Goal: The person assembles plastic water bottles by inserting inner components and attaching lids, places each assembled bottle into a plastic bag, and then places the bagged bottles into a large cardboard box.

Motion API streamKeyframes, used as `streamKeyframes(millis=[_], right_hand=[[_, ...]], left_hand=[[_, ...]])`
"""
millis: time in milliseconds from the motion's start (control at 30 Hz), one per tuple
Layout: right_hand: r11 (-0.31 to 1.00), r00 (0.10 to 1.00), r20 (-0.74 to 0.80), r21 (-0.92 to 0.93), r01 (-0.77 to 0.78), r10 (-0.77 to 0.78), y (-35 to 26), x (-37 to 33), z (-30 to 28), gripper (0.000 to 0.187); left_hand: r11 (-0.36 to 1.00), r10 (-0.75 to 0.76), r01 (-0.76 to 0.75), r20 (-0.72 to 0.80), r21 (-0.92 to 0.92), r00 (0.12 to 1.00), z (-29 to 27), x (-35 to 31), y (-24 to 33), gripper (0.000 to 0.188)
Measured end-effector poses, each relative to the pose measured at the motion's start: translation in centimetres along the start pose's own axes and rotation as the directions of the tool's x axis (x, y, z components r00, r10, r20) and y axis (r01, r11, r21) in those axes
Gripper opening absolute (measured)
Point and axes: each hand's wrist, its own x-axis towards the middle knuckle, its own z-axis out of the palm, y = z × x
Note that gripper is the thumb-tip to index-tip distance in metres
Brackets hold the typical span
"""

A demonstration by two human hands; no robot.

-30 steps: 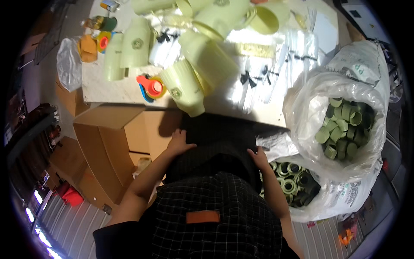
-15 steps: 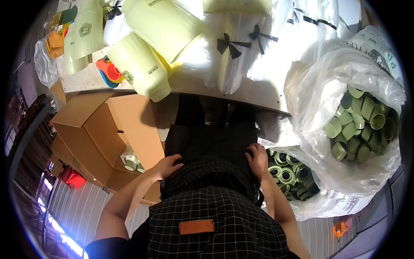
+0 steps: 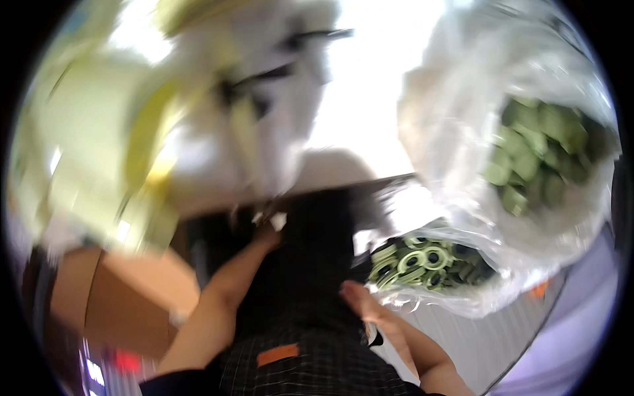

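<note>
My left hand (image 3: 267,234) is at the front edge of the worktable, beside my dark clothing; its fingers are smeared by motion, so I cannot make out whether they hold anything. By my dark checked apron (image 3: 297,376), near its right side, is my right hand (image 3: 362,302), blurred too. Closest to that hand lies a clear bag holding green ring-shaped parts (image 3: 429,261) with dark centres. Above the left hand, clear plastic bundles with black ties (image 3: 254,82) rest on the table.
Large pale-green plastic cylinders (image 3: 92,132) lie on the table at the left, blurred. A bigger clear bag (image 3: 456,138) at the right holds green cup-like pieces (image 3: 535,148). An opened cardboard box (image 3: 132,317) stands at lower left.
The whole view has shifted and blurred. My left hand has left the apron and moved forward to the table edge. My right hand has come away from the apron's side toward me.
</note>
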Motion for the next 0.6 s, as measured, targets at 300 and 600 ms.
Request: streamKeyframes(millis=[300,600], right_hand=[[0.999,0.971,-0.232,-0.001,0.050,-0.049,3.1,7.5,2.2,0.029],[0.907,0.769,-0.481,-0.238,0.347,-0.420,10.0,8.1,7.0,0.021]], left_hand=[[0.900,-0.026,-0.047,0.162,0.433,0.986,5.6,10.5,-6.6,0.040],[0.782,0.253,-0.533,-0.618,-0.322,0.744,7.3,7.8,-4.7,0.048]])
